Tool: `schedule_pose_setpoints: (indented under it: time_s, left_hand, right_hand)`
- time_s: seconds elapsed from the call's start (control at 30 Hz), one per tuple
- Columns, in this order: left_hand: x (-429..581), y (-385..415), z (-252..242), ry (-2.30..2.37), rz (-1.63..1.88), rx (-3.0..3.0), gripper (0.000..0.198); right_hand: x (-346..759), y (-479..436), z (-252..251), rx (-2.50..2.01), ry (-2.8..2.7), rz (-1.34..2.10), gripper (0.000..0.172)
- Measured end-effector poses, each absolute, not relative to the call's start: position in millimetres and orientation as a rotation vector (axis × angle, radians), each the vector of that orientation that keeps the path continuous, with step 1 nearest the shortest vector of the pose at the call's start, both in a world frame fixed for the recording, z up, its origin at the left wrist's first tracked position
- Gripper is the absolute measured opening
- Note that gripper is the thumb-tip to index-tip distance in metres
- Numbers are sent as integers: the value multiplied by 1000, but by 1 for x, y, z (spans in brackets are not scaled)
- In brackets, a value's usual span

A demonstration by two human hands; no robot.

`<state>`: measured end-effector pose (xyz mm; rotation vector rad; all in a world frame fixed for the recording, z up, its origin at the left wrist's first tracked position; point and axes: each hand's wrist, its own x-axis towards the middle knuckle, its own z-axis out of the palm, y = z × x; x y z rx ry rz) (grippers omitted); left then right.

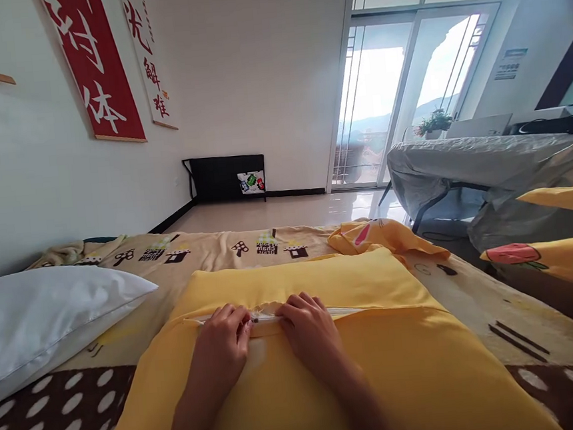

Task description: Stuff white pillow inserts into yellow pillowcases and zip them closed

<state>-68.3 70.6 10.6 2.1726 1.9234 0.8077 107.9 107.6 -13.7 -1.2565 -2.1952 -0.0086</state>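
A yellow pillowcase (272, 390), plump with something inside, lies flat in front of me on the bed. Across it runs a white zipper (345, 311), partly parted in the middle, where a little white filling or lining shows. My left hand (223, 344) is closed, thumb and forefinger pinching the zipper edge left of the gap. On the other side of the gap my right hand (310, 326) has curled fingers gripping the pillowcase along the zipper. The fingertips of both hands are partly hidden by the cloth.
A white pillow (50, 323) lies at the left on the patterned blanket (209, 248). Yellow printed cloth (383, 236) is bunched at the far edge, and more yellow cloth (571, 253) hangs at the right. Beyond stands a plastic-covered table (487, 157) near glass doors.
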Motion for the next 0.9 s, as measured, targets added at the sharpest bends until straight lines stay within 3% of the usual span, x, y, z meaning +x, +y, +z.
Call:
schedule_pose_setpoints:
  time_s: [0.33,0.9]
  left_hand:
    - [-74,71,9,1821,906,2182,19]
    - [-91,69,17,1959,921,2202,19]
  right_hand:
    - [77,89,-14,-948,-1995,-169,18]
    - [73,101,-35,-1041,-2044,-99,16]
